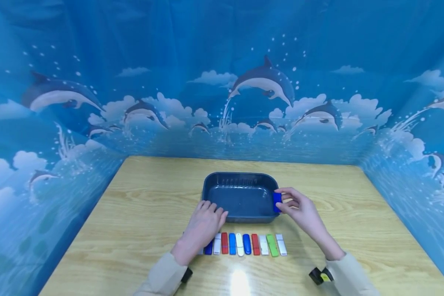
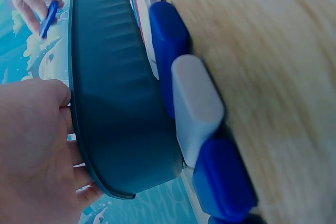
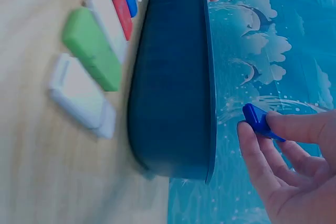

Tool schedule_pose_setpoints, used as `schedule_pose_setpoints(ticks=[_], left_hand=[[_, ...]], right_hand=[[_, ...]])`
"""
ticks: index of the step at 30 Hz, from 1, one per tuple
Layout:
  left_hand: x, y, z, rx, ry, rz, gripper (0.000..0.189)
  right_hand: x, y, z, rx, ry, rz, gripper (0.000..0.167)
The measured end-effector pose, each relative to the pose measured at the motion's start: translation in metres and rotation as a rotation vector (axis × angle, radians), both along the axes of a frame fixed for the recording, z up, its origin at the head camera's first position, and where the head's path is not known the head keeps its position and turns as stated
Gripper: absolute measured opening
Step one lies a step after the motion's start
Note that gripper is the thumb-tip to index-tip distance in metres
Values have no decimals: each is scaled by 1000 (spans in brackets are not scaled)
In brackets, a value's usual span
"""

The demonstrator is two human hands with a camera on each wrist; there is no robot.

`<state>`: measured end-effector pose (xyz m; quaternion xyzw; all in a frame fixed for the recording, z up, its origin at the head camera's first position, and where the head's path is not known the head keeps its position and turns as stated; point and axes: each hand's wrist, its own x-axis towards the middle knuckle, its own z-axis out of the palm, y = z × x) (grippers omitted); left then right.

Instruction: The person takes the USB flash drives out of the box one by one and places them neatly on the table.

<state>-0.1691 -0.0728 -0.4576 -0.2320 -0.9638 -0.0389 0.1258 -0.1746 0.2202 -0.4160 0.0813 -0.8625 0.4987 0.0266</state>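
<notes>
My right hand (image 1: 297,207) pinches a blue USB flash drive (image 1: 277,202) between thumb and fingers, above the right end of a dark blue plastic basin (image 1: 240,218). The same drive (image 3: 257,120) is clear of the rim in the right wrist view. At the basin's front left corner, my left hand (image 1: 203,222) holds the rim, its thumb against the edge and its fingers curled over the opening. Close in front of the basin lies a row of USB flash drives, among them a green one (image 1: 272,245) and a red one (image 1: 225,243); my left wrist hides some at the left end.
The wooden table (image 1: 151,185) reaches out past the basin on both sides. A blue dolphin-print curtain (image 1: 170,49) closes off the back and both sides. Black wrist camera mounts (image 1: 320,276) sit below the sleeves.
</notes>
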Motion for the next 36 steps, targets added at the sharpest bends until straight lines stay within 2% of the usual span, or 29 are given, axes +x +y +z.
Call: schedule_pose_setpoints(ticks=[5,10,14,20,24,30,36], left_hand=[[0,0,1,-2,-12,10,41],[-1,0,2,2,-23,14,41],[-1,-1,2,2,-17,12,41],[-1,0,3,-2,-19,12,41],[-1,0,3,-3,-27,10,41],[0,1,3,-10,-28,17,41],[0,0,2,-10,-30,14,41]], right_hand=[[17,15,-6,-7,10,-41,37],[33,28,-19,25,24,-51,35],[41,33,-30,82,-25,-33,35],[46,36,-44,133,-170,62,32],[47,35,-48,139,-233,62,30],[48,32,-47,171,-238,34,31],[49,31,-43,336,-164,-57,24]])
